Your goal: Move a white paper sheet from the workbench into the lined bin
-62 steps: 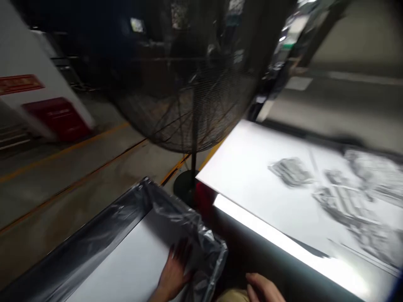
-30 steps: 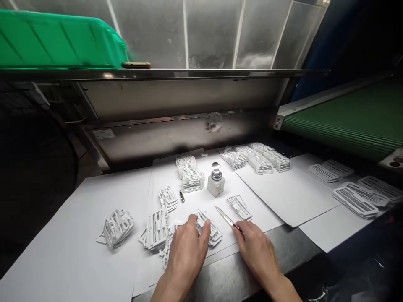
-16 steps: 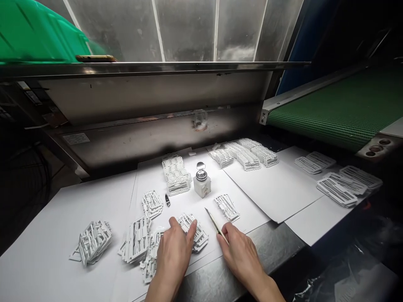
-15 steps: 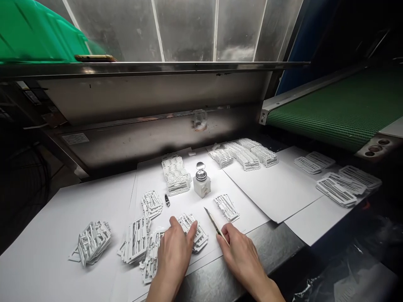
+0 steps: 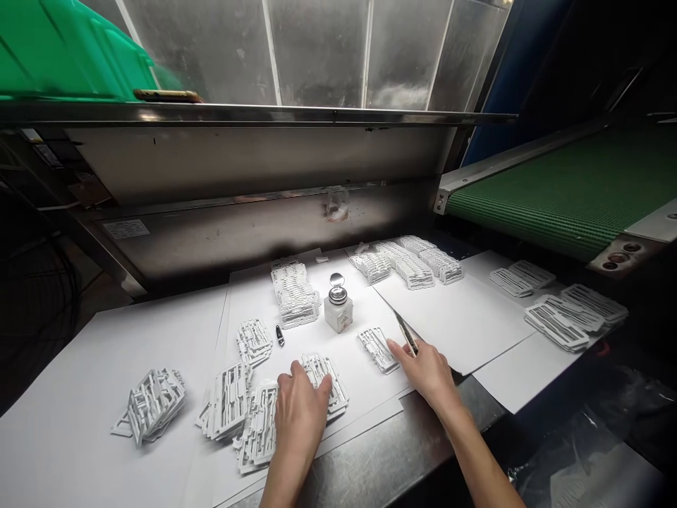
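My left hand [image 5: 301,406] is curled over a small pile of white plastic frames [image 5: 333,377], gripping it with the thumb on the right side; some fingertips are hidden. In my right hand [image 5: 431,370] is a slim pointed craft knife [image 5: 406,331], its tip angled up and away. The fingertips of that hand reach the right edge of a short stack of slotted frames [image 5: 376,348]. Left of my left hand lie more loose frames [image 5: 259,430] and a fanned pile [image 5: 227,402]. A square dispenser bottle [image 5: 338,310] with a raised metal lid stands beyond both hands.
Long rows of frames [image 5: 407,264] and a column [image 5: 295,296] lie at the back. Other piles sit far left [image 5: 156,402] and right [image 5: 560,321]. A small black object [image 5: 280,336] lies near the bottle. A green conveyor belt [image 5: 544,190] and a metal shelf [image 5: 317,115] border the table.
My right hand has moved right and away from me with the craft knife, to the short stack. My left hand stays on its pile, whose frames have turned slightly.
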Demonstrator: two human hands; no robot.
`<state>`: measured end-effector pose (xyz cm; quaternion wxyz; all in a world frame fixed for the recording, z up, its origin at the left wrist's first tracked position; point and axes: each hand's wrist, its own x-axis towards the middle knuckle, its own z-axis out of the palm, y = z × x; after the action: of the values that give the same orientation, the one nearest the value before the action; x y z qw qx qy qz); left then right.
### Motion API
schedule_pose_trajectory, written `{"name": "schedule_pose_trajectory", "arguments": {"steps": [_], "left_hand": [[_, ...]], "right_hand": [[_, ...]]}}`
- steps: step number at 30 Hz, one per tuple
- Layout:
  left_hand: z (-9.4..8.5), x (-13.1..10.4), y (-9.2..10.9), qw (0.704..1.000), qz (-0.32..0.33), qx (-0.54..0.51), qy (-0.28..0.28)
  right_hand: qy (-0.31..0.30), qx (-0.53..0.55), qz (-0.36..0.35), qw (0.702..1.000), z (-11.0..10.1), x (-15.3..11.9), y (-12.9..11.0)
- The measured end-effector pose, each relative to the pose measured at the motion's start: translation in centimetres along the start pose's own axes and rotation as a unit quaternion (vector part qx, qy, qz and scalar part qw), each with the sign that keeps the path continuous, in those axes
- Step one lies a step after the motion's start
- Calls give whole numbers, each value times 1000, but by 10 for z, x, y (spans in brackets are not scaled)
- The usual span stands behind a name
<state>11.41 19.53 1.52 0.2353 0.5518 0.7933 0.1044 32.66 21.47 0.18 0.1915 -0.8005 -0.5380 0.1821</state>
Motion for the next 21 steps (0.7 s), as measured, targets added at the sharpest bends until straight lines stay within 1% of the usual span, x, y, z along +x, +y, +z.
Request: {"name": "schedule_pose_trajectory", "arguments": {"steps": [4,6,9,11,15,17,18,20,21], "left_hand": [[3,-1,6,999,-2,-43,24],[6,-1,8,995,-10,-90,39],[11,2,8,982,-22,-182,51],[15,5,6,970,-25,-238,43],[20,6,0,936,-23,-351,-6],[14,1,-5,912,-21,-409,-23],[8,-3,-9,898,-21,-438,-30],[-10,-12,-22,872,-25,-487,-42],[-21,-18,-33,859,-31,-509,-46]], "right_hand": [[-21,-51,15,998,7,0,-16],[-32,-62,19,997,9,-2,-23],[-40,-63,27,997,9,-5,-29],[-42,-57,34,997,8,-6,-30],[-63,-43,45,996,7,-6,-28],[-75,-34,53,995,9,-5,-28],[-77,-29,56,995,10,-4,-28],[-72,-13,60,996,13,-2,-27],[-66,-2,59,996,14,-1,-25]]}}
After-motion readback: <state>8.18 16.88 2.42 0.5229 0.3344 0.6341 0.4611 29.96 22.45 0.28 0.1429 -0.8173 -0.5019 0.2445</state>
